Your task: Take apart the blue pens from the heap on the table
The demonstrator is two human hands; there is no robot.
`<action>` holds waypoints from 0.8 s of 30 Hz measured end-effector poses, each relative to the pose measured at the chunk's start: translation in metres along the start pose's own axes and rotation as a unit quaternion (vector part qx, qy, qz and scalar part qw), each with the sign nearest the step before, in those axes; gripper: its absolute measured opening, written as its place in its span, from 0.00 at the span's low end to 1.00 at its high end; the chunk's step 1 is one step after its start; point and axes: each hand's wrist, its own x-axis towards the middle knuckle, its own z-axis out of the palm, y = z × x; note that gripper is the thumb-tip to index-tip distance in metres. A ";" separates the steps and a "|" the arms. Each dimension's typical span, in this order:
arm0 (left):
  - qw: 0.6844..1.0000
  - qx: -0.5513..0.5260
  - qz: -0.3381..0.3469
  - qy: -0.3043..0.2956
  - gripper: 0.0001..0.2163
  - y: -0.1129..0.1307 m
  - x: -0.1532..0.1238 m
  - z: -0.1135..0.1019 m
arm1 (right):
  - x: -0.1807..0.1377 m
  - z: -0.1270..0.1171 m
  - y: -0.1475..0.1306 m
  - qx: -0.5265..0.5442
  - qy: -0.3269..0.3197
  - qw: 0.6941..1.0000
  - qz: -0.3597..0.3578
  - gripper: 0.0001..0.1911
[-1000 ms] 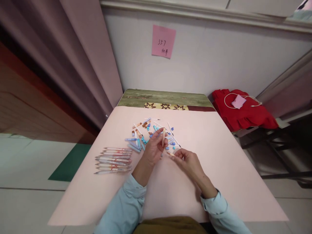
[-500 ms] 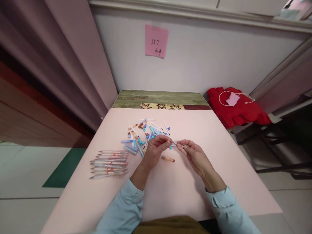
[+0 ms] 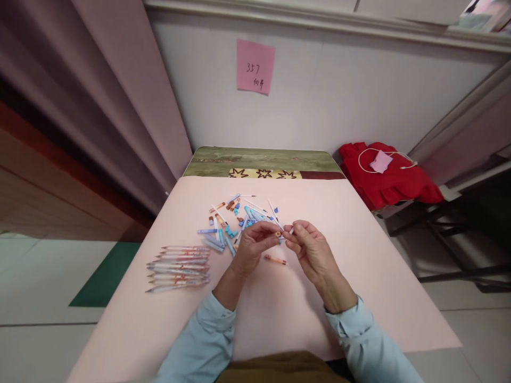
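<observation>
My left hand (image 3: 251, 246) is closed round a pale pen barrel (image 3: 275, 234) whose open end points right. My right hand (image 3: 309, 249) pinches a thin white refill (image 3: 290, 231) and holds its tip right at the barrel's opening. Both hands hover over the pink table cover (image 3: 359, 266), just in front of a scattered pile of pen parts (image 3: 239, 218): blue caps, brown pieces and thin refills. A short orange pen piece (image 3: 275, 259) lies on the cover below my hands.
A row of several assembled pens (image 3: 179, 268) lies at the left of the cover. A pink note (image 3: 255, 66) hangs on the wall. A red cloth (image 3: 389, 175) with a white cord lies on a chair at right. Curtains (image 3: 120, 106) hang left.
The camera has shifted slightly. My left hand turned the barrel from upright to sideways. My right hand left the orange piece on the cover, picked up a refill and brought it to the barrel.
</observation>
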 end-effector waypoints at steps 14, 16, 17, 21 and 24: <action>0.924 0.055 0.135 0.354 0.11 -0.014 0.030 -0.046 | 0.110 -0.002 0.006 -0.451 -0.022 0.880 -0.146 0.15; 0.925 0.071 0.127 0.350 0.12 -0.016 0.029 -0.046 | 0.131 0.007 0.007 -0.614 -0.029 0.769 -0.177 0.12; 0.924 0.073 0.127 0.354 0.12 -0.015 0.029 -0.046 | 0.139 0.011 0.007 -0.665 -0.032 0.723 -0.183 0.11; 0.909 0.057 0.151 0.385 0.11 -0.013 0.028 -0.047 | 0.159 0.029 0.009 -0.732 -0.063 0.651 -0.190 0.10; 0.906 0.054 0.159 0.389 0.11 -0.012 0.028 -0.049 | 0.164 0.042 0.015 -0.755 -0.115 0.612 -0.205 0.11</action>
